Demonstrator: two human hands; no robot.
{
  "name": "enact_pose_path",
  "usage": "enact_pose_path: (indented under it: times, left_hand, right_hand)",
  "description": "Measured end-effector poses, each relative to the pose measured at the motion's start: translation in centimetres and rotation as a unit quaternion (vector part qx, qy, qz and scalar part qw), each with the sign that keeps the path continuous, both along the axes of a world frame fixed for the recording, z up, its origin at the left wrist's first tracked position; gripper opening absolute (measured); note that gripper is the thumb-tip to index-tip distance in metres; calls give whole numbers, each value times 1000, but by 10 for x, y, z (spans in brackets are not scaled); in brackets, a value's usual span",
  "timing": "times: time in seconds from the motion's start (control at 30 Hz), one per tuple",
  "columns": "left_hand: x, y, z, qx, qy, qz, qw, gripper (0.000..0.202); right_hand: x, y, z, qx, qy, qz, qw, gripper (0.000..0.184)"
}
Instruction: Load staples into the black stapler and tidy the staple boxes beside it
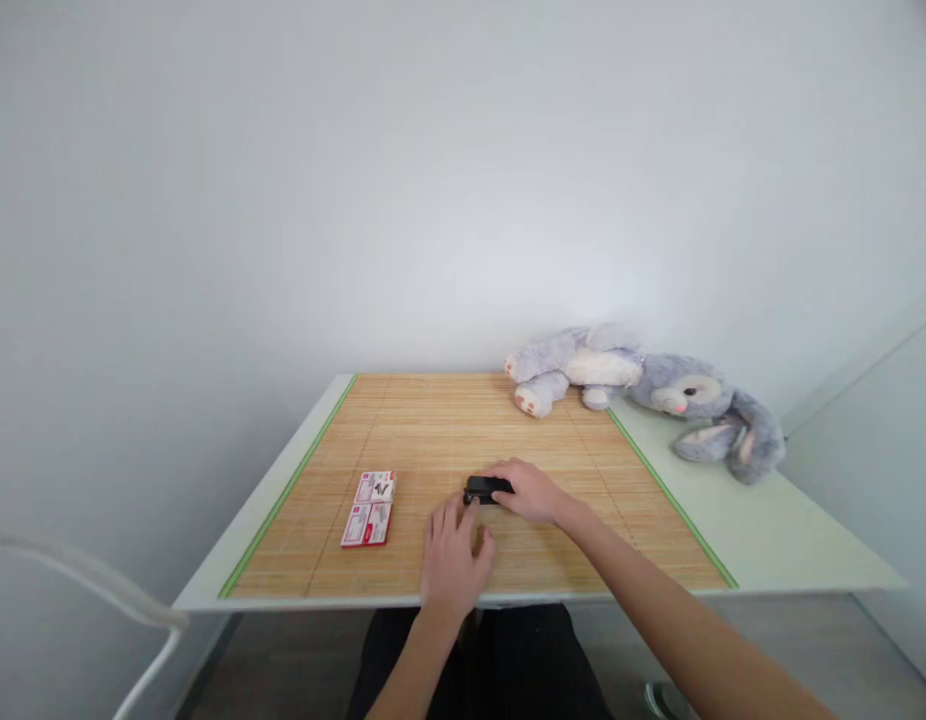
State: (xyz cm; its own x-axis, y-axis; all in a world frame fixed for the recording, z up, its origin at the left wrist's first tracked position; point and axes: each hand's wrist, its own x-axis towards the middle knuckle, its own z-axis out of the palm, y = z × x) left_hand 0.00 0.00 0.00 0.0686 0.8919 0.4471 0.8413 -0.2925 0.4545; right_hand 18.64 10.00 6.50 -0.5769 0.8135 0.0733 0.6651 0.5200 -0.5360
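Note:
A small black stapler [481,489] lies on the bamboo mat near the front of the table. My right hand [533,491] grips its right end, with the thumb on the near side and the fingers over the far side. My left hand [455,552] rests on the mat just in front of the stapler's left end, fingers stretched out and apart. Its index fingertip is at the stapler's near edge; whether it presses there I cannot tell. To the left lie small red-and-white boxes, an upper one [374,487] with a black stapler-like picture and a lower one [366,525].
The bamboo mat [433,430] with green edges covers much of the white table [778,545]. A grey plush rabbit [602,366] lies on its side along the back right, against the wall. A white cable or tube [95,575] curves at the lower left.

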Motion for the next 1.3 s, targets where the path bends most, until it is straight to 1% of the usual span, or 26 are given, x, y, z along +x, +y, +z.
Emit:
enact_pose_path:
  times: [0.13,0.3,0.4,0.5,0.57,0.63,0.73,0.83,0.87,0.93,1.07,1.17,1.3]
  left_hand:
    - [2,0,-4,-18,38,-17,999,50]
    - [4,-1,-7,-43,49,-9,998,55]
    - [5,-2,-7,-45,46,8,998,53]
    - [6,-3,-8,-39,52,20,998,49]
    - [6,-3,-7,-43,58,23,997,48]
    - [6,-3,-6,-50,60,25,997,48]
    - [4,-2,-5,-53,63,24,996,52]
    - [4,-2,-5,-52,68,22,996,54]
    - [4,-2,-5,-51,69,22,996,54]
    - [4,-1,-6,-49,70,24,996,55]
    - [5,-1,-6,-52,65,28,996,56]
    - [4,0,-6,-56,54,27,997,55]
    - [3,1,-10,-47,46,21,998,54]
  right_hand:
    - [-4,1,5,-8,2,14,1000,43]
    - [-14,2,9,-15,0,3,1000,35]
    - [-28,2,6,-6,-6,-25,1000,29]
    - [-47,1,2,27,-9,-69,997,28]
    - [-55,-1,2,49,-6,-90,995,28]
    - [-56,-3,6,66,2,-105,992,26]
    - [-41,-10,13,80,23,-131,988,20]
    - [-12,-19,14,83,44,-175,980,19]
    - [-2,-22,12,80,59,-196,976,20]
    - [18,-27,3,65,120,-245,960,22]
    - [50,-35,-22,24,261,-301,917,35]
    - [61,-40,-34,-6,324,-331,886,44]
    - [61,-48,-35,-12,334,-342,878,49]
